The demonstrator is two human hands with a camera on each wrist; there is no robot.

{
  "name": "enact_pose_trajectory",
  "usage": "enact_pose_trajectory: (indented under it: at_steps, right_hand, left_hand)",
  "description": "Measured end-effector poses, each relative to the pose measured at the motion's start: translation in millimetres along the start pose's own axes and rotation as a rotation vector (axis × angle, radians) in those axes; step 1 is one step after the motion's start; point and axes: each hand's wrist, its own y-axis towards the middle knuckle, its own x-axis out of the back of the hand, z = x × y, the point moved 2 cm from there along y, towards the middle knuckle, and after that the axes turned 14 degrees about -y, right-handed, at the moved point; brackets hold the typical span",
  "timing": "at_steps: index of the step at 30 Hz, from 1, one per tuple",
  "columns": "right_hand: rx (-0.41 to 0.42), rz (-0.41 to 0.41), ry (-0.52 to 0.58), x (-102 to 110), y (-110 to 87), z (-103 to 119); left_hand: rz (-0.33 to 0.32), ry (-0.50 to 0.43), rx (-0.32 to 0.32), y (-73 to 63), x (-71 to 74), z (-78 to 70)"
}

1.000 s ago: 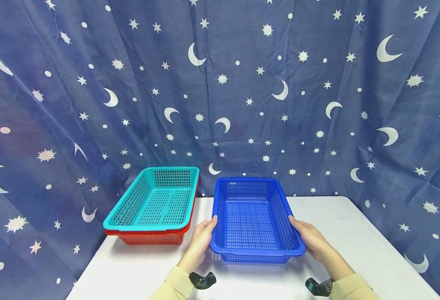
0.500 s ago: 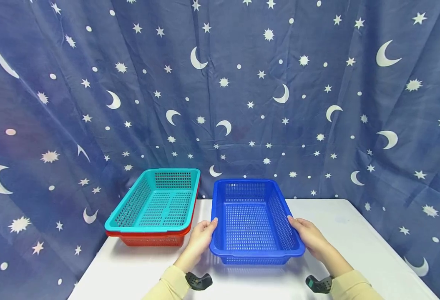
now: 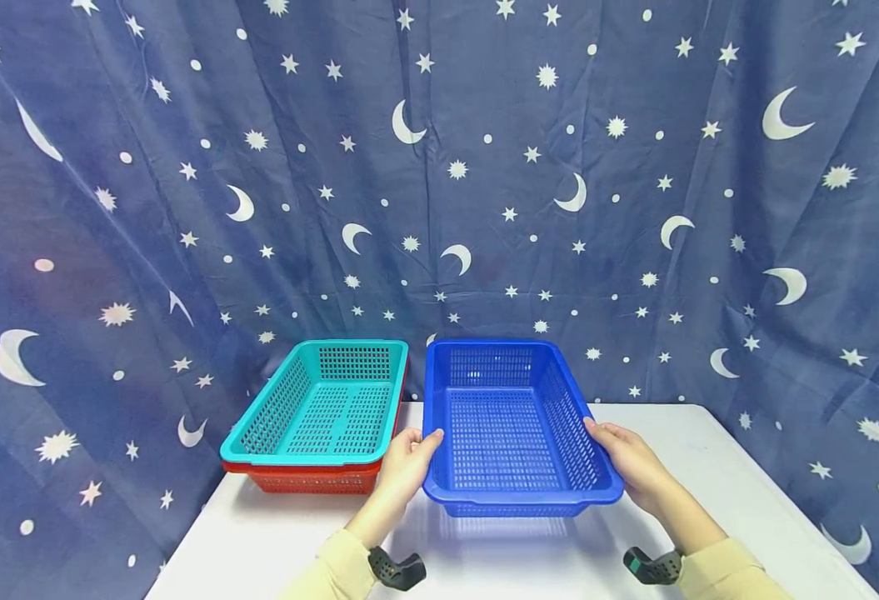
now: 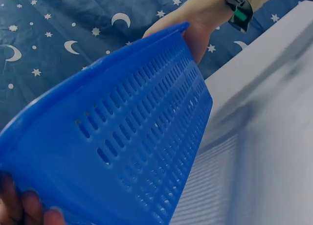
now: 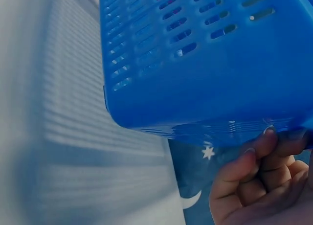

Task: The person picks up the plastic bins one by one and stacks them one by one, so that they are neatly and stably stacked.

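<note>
A blue plastic basket (image 3: 523,497) with slotted walls is held up over the white table by both hands. My left hand (image 3: 407,467) grips its left rim, thumb over the top; in the left wrist view the fingertips (image 4: 32,205) curl under that rim. On the opposite side my right hand (image 3: 637,471) holds the right rim the same way, and the right wrist view shows its curled fingers (image 5: 249,168) beneath the edge. Nothing lies inside the basket. Its shadow falls on the tabletop below in both wrist views.
Left of the blue basket, a turquoise basket (image 3: 334,417) is nested in a red basket (image 3: 312,481) on the white table (image 3: 709,467). A dark blue curtain (image 3: 499,167) with stars and moons hangs behind. The left hand is close to the nested baskets' right side.
Both hands have raised the blue basket, its far end now higher against the curtain. The head view has shifted slightly. The nested baskets stay in place.
</note>
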Motion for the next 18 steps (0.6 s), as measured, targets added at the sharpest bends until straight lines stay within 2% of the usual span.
enact_pose_trajectory:
  at_steps: [6, 11, 18]
  right_hand:
    - [0.024, -0.045, -0.017, -3.0, -5.3, 11.0]
    - [0.071, -0.064, -0.061, -4.1, -4.6, 24.0]
    - [0.102, -0.064, -0.146, -7.0, -2.9, 37.4]
  left_hand:
    - [0.062, -0.022, -0.01, 0.7, 9.3, -8.8]
    - [0.03, -0.007, -0.039, 4.1, 16.0, -19.3]
    - [0.007, 0.007, -0.021, 8.2, 25.7, -34.1]
